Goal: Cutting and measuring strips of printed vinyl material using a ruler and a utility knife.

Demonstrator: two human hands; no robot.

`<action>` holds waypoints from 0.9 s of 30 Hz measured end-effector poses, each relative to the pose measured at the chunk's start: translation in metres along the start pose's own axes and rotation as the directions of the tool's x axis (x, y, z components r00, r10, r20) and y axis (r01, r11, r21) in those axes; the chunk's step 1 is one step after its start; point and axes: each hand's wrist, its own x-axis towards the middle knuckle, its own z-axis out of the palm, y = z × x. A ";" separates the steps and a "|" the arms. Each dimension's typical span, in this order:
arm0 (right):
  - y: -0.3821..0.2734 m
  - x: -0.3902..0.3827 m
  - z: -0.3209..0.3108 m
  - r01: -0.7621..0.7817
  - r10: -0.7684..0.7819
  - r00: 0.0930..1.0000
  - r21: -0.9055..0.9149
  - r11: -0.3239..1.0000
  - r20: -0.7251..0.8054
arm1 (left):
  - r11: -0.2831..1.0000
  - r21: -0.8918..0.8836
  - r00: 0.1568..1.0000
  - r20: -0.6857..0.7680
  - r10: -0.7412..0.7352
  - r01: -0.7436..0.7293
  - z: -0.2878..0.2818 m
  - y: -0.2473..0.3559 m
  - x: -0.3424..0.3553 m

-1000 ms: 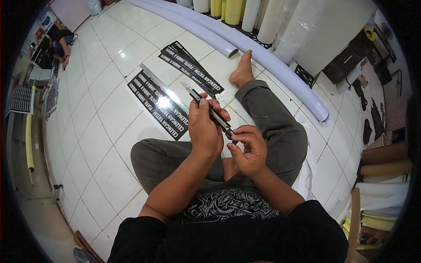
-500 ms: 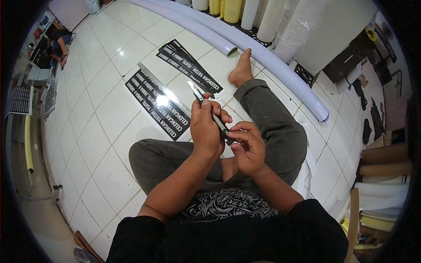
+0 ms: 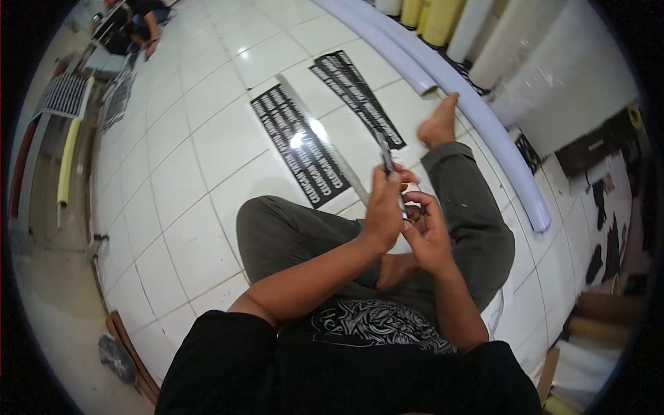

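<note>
My left hand (image 3: 384, 211) is closed around the black body of a snap-off utility knife (image 3: 388, 163), its blade pointing away from me over my crossed legs. At the knife's rear end, my right hand (image 3: 429, 234) is closed, thumb and fingers pinching there; the exact grip is blurred. Past my left knee a black sheet with rows of white lettering (image 3: 289, 153) lies flat on the tiles. A shiny metal ruler (image 3: 319, 131) rests along its right edge. Farther right, fanned black lettered strips (image 3: 360, 98) lie beyond the blade.
Long white rolls (image 3: 508, 159) stretch along the floor to the right, beyond my bare foot (image 3: 438, 123). Upright rolls (image 3: 443, 24) stand at the back. Another person (image 3: 142, 24) crouches at the far left. A low rack with a yellow roll (image 3: 68, 162) stands left.
The view has swung, so floor and sheets appear shifted to the right. The knife now looks more upright in my hands. Both hands stay together on it.
</note>
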 end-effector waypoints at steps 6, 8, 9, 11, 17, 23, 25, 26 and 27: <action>0.023 0.044 -0.007 -0.474 0.475 0.880 0.020 0.880 -0.014 | 0.897 0.272 0.864 0.277 -0.420 0.349 -0.075 -0.028 0.038; 0.042 0.055 -0.004 -0.487 0.487 0.872 0.005 0.873 -0.047 | 0.754 0.643 0.883 0.268 -0.385 0.134 -0.110 -0.032 0.068; 0.051 0.061 -0.005 -0.492 0.490 0.868 -0.010 0.870 -0.086 | 0.572 0.818 0.908 0.198 -0.368 0.053 -0.130 -0.023 0.095; 0.070 0.074 -0.004 -0.486 0.485 0.867 0.020 0.873 -0.115 | 0.328 0.932 0.902 0.005 -0.432 0.152 -0.183 0.001 0.158; 0.156 0.094 0.002 -0.325 0.239 0.946 -0.650 0.687 -0.220 | -0.405 0.912 0.998 0.060 -0.017 -0.062 -0.345 -0.018 0.236; 0.184 0.074 -0.022 -0.319 0.252 0.943 -0.801 0.506 -0.217 | -0.372 0.922 0.994 0.086 -0.062 -0.103 -0.304 -0.053 0.251; 0.186 0.077 -0.012 -0.232 0.193 0.968 -0.860 0.454 -0.160 | -0.328 0.939 0.989 0.133 0.065 -0.105 -0.308 -0.050 0.261; 0.187 0.077 -0.009 -0.153 0.125 0.986 -0.909 0.388 -0.112 | -0.307 0.948 0.981 0.136 0.141 -0.087 -0.316 -0.058 0.264; 0.184 0.078 -0.006 -0.153 0.138 0.985 -0.908 0.391 -0.106 | -0.284 0.956 0.967 0.139 0.213 -0.075 -0.320 -0.061 0.267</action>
